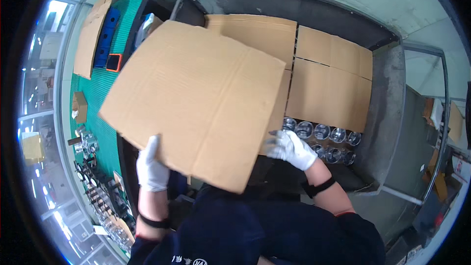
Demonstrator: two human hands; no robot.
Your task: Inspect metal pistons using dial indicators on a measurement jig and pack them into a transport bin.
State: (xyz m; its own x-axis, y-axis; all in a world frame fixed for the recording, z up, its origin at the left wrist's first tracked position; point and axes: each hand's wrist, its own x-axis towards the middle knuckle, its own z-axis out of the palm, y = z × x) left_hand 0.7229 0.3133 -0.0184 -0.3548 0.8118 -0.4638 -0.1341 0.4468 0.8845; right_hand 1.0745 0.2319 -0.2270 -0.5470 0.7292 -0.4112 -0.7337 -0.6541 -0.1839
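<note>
A gloved left hand (153, 169) grips the near-left edge of a cardboard sheet (196, 93) stretching far and right toward a bin (387, 98); the right hand (290, 148), fingers loosely spread, hovers beside its right edge.

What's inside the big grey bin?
Flat cardboard and, at the near right, rows of shiny round parts. I can't see what's under that cardboard, and the sheet in the left hand hides more of the bin.
</note>
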